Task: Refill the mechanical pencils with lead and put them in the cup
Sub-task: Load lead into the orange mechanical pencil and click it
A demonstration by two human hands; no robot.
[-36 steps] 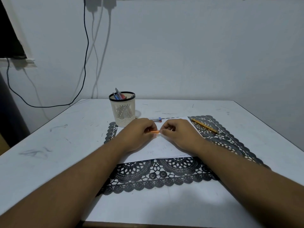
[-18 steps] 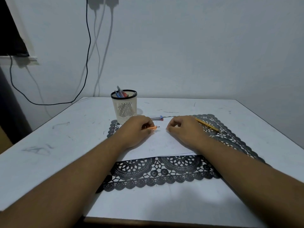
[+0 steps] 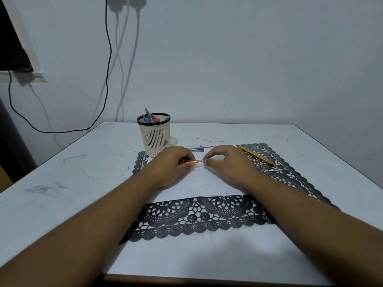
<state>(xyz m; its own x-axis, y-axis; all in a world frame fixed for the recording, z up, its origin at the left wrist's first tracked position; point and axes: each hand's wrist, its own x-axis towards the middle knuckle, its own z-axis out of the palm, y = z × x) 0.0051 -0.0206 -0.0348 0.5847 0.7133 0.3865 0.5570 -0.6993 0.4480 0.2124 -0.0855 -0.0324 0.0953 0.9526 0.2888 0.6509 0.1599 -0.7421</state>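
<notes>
A: What changed?
B: Right hand [image 3: 224,162] first. A second ago its fingertips were against the tip of the orange mechanical pencil [image 3: 192,161]; half a second ago it had pulled off to the right, clear gap. Now it's back in, fingertips just beside the tip.
A: Touching?
B: Can't tell. Finger and thumb are pinched; anything between them is too small to see.
A: Left hand [image 3: 174,162]?
B: More of the pencil's tip end sticks out of it than a second ago.
</notes>
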